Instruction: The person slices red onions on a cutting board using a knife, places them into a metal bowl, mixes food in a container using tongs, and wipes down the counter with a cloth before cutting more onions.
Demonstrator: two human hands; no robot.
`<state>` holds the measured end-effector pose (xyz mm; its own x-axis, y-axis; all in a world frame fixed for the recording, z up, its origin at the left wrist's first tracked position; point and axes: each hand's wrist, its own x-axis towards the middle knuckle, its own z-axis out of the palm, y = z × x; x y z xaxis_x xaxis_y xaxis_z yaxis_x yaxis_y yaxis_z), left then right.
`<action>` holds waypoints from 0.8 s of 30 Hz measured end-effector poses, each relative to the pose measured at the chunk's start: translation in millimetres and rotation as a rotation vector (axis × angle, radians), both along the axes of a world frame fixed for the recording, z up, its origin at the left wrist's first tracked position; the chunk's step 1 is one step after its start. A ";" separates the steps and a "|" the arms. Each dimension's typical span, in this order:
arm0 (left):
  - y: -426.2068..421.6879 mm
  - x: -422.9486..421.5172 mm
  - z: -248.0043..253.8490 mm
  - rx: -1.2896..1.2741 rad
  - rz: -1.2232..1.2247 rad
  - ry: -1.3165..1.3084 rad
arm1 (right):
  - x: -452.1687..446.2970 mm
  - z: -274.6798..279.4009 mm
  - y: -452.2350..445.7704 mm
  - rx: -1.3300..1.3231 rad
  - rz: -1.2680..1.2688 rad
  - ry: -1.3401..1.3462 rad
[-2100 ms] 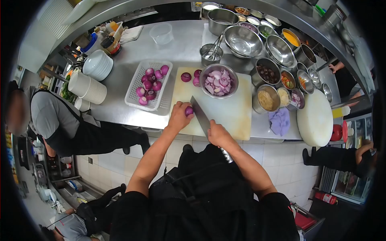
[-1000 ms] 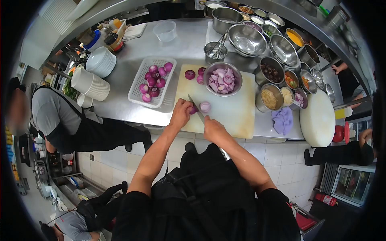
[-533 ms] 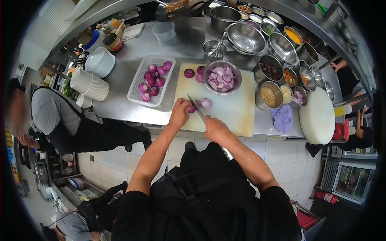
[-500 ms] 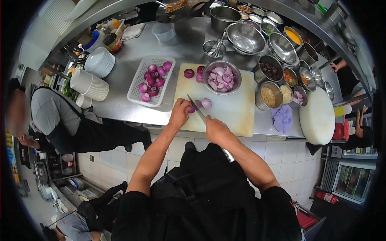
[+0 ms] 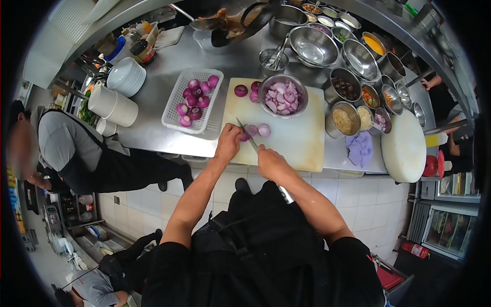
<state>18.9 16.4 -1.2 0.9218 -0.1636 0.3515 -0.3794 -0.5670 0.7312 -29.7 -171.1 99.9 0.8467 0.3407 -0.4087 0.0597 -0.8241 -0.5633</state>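
Steel counter is gleaming. Your left grip is pinching an onion, ideally tucking fingertips; your right grip is fully wrapping the knife.

Showed deep purple on the whole onions, pale pink-purple and white on the cut pieces, and white with a grid of holes on the basket. Had cream with yellowish stains on the cutting board, silver-grey on the worktop, lavender on the cloth, and red on the fire extinguisher.
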 end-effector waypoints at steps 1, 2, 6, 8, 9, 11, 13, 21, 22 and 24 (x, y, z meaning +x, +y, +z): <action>0.4 1.1 0.3 0.014 -0.003 -0.014 | 1.8 -3.6 -0.4 -0.005 -0.004 -0.011; 0.4 1.3 0.2 0.006 -0.003 -0.016 | 2.9 -6.8 -0.5 -0.009 -0.008 -0.019; 0.6 1.0 -1.4 0.000 -0.010 -0.054 | -1.3 15.3 -7.5 -0.001 0.002 0.005; 1.8 -0.7 -5.7 -0.001 -0.004 -0.067 | -3.2 25.9 -6.0 -0.014 -0.004 0.023; 2.5 -0.7 -6.5 -0.001 -0.003 -0.063 | -3.8 28.0 -3.8 -0.019 -0.008 0.031; 2.1 1.1 -6.7 -0.003 -0.007 -0.064 | 2.8 -9.3 3.4 -0.002 0.005 -0.013; 2.8 1.2 -3.8 0.000 -0.015 -0.069 | 9.7 -14.9 4.3 -0.006 0.020 -0.020; -3.5 -6.0 6.7 0.217 0.094 -0.019 | 13.2 -21.9 -28.3 0.012 -0.060 0.014; -6.8 -8.7 7.8 0.270 0.168 0.047 | 9.7 -21.5 -27.1 0.007 -0.053 -0.001; -12.2 -13.4 9.9 0.053 0.136 0.215 | 2.3 -18.4 -20.1 -0.002 -0.043 -0.027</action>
